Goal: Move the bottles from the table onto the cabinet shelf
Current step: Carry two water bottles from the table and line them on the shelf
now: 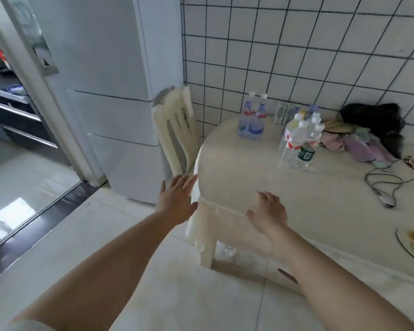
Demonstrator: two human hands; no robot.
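My left grip (176,199): released, fingers spread, holding nothing, at frame centre just off the table's rounded left edge.
My right grip (268,212): released, fingers loosely spread, empty, over the near edge of the table (285,187).
Blue-tinted bottles (252,117): two upright, touching, upper centre, at the table's far side near the tiled wall (296,48); red and blue labels, the writing too blurred to read.
Clear bottles (300,142): a tight upright cluster to the right of the blue pair; red-and-white labels, one dark green label, text unreadable.
Cloth pile (366,139): right, beside the clear cluster.
Cable (384,182): looped, right of centre.
Chair (177,130): against the fridge (110,91).
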